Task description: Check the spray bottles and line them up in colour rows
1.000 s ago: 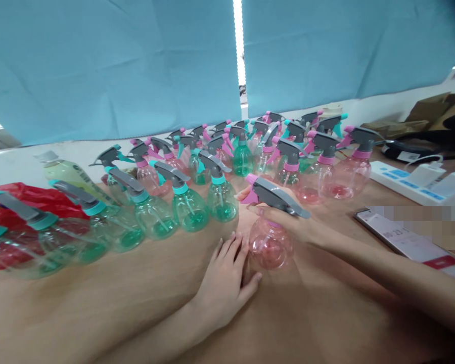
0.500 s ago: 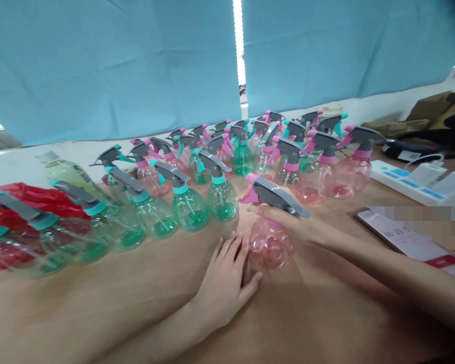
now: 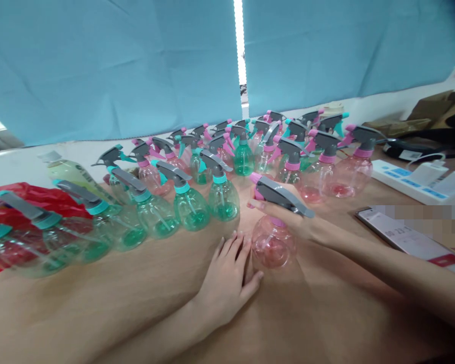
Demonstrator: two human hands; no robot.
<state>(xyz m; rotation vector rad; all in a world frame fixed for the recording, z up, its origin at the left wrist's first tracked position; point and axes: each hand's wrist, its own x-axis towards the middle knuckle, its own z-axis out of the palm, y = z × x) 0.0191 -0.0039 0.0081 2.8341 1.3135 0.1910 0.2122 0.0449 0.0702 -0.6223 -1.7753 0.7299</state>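
Note:
A clear pink spray bottle (image 3: pixel 275 245) with a grey and pink trigger head stands on the wooden table in front of me. My right hand (image 3: pixel 288 215) is closed around its neck and trigger, fingers partly hidden behind the head. Just left of the bottle's base, my left hand (image 3: pixel 229 275) lies flat on the table, fingers stretched out and holding nothing. Beyond the left fingertips stands a green spray bottle (image 3: pixel 223 199) with a turquoise collar, nearest in a row of similar green ones.
Several pink and green spray bottles (image 3: pixel 326 174) crowd the back. At left lie a red plastic bag (image 3: pixel 26 194) and a tilted pale-green bottle (image 3: pixel 70 174). A phone (image 3: pixel 413 240) and a white power strip (image 3: pixel 396 177) lie at right. Blue sheeting (image 3: pixel 117 65) hangs behind.
My right index finger has drawn back toward the spray head, pulling in the pink trigger. The bottle stays in place, and my left hand still lies flat.

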